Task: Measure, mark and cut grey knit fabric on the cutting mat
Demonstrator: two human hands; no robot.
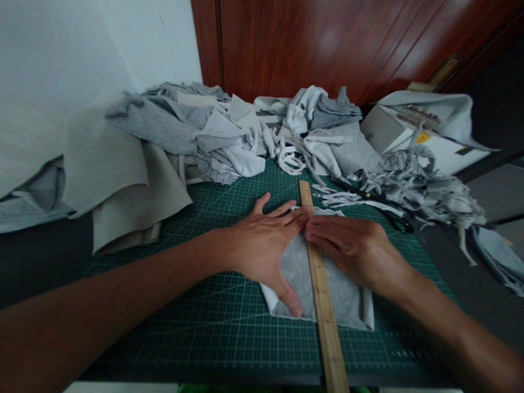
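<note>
The left hand [264, 248] is spread wide and flat on the grey cloth [295, 262], its fingertips reaching the ruler [322, 297]. The ruler lies across the cloth from far to near on the green mat [192, 338]. The right hand [354, 245] is pinched narrow at the ruler's right edge; whether it grips anything I cannot tell. Scissors [368, 195] lie far right, near heaped scraps [426, 185].

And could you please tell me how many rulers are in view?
1: a wooden ruler lies across the grey cloth on the green cutting mat, running out of the picture at the bottom. Others could be hidden under the heaped fabric.
</note>
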